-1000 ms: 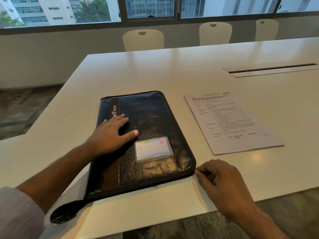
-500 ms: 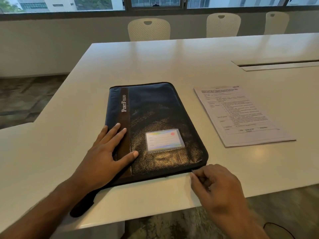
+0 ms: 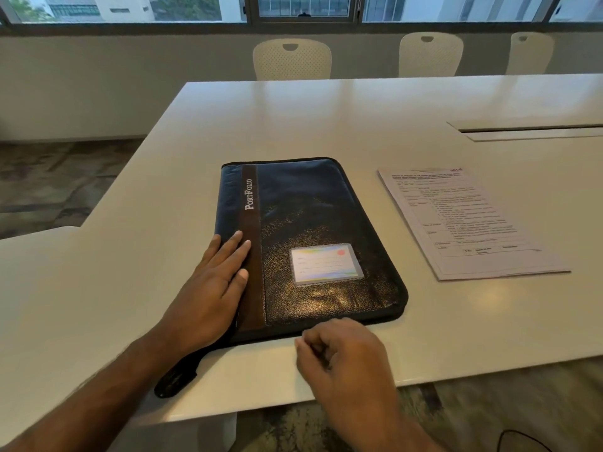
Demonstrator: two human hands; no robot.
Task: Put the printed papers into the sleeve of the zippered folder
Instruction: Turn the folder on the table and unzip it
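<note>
One folder (image 3: 310, 223), two hands (image 3: 215, 288)

A glossy white table (image 3: 326, 125) (reflecting daylight) faces three white chairs (image 3: 292, 60) beneath wide windows (image 3: 303, 8).

Dark blue folder (image 3: 303, 203) with brown stripe (image 3: 252, 243), white table (image 3: 326, 119)

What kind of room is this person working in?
Most likely an office meeting room: a long white table with a cable slot, matching white chairs along its far side, and wide windows facing other buildings.
</note>
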